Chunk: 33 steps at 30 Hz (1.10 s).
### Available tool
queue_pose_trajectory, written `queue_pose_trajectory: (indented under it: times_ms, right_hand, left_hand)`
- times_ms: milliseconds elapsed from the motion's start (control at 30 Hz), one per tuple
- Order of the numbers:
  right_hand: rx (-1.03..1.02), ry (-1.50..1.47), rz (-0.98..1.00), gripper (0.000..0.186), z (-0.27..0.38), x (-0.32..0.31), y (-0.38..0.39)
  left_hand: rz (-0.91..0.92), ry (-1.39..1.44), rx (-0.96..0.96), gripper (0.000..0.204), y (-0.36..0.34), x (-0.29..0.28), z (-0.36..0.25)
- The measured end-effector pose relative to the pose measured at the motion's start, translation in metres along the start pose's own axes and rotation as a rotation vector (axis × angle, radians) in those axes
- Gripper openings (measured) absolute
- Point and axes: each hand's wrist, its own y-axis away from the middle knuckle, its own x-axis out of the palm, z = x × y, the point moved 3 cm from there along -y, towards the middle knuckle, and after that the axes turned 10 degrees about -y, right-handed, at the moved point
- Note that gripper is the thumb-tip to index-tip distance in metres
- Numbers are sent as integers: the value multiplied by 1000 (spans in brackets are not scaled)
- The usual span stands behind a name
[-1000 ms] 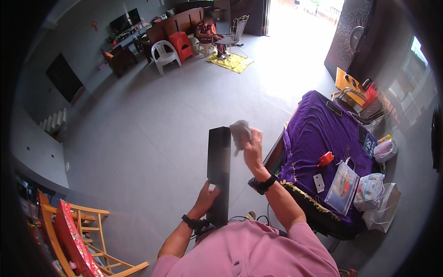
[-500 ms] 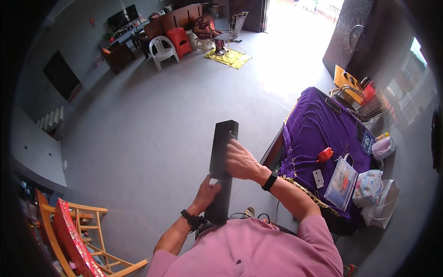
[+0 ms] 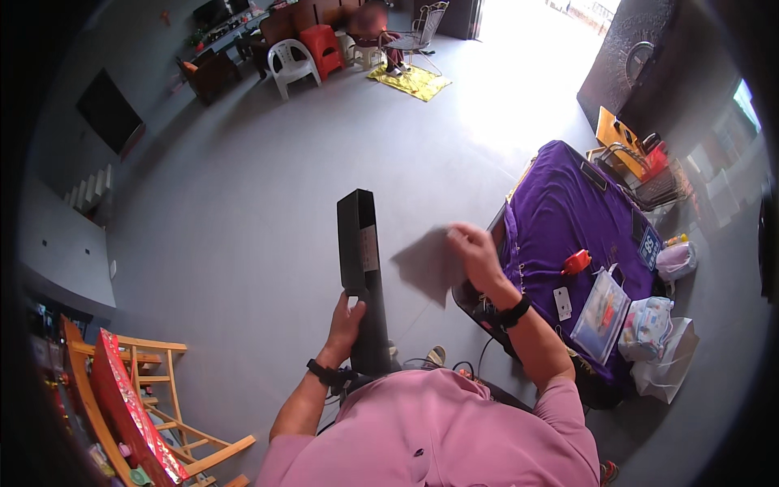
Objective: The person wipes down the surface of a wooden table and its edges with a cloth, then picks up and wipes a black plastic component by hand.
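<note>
A long, narrow black case (image 3: 355, 235) points away from me, its hollow inner side turned to the right and showing a pale printed strip. My left hand (image 3: 346, 325) grips the case around its middle from the left. To the right of it, my right hand (image 3: 479, 252) pinches the upper right corner of a thin grey sheet (image 3: 432, 264). Motion blurs this sheet, so I cannot tell whether it is cloth or card. It hangs in the air, apart from the case.
A table with a purple cloth (image 3: 544, 211) stands at my right, bearing a red object (image 3: 576, 261), playing cards (image 3: 562, 303) and a clear document pouch (image 3: 600, 315). Wooden chair frames (image 3: 166, 398) lie at the lower left. Far off, a person (image 3: 381, 36) sits beside a metal chair (image 3: 422, 36).
My right hand has moved off the case to the right, and the grey sheet now shows in it. The case has shifted left and turned, exposing its hollow side. My left hand keeps its grip.
</note>
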Motion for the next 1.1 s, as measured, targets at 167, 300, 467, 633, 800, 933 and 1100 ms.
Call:
queue_pose_trajectory:
  times_ms: [167, 300, 467, 633, 800, 933, 1100]
  right_hand:
    - [-243, -41, -128, 24, 54, 17, -33]
    - [-243, 269, 20, 30, 57, 50, -75]
    - [192, -236, 445, 42, 55, 53, -103]
    - [187, -582, 185, 41, 24, 83, -102]
    - [-8, -648, -72, 39, -2, 57, -116]
    - [-195, -519, -29, 33, 55, 73, -93]
    - [-836, 357, -40, 27, 71, 95, -59]
  left_hand:
    - [94, -54, 5, 50, 11, 11, -21]
    - [250, -314, 132, 51, 11, 25, -36]
    - [241, -299, -30, 42, 18, 24, -57]
    - [275, -140, -36, 21, 34, 29, -64]
    - [198, -132, 51, 22, 36, 20, -61]
    - [70, -178, 79, 37, 25, 8, -45]
    - [83, -226, 127, 47, 22, 14, -52]
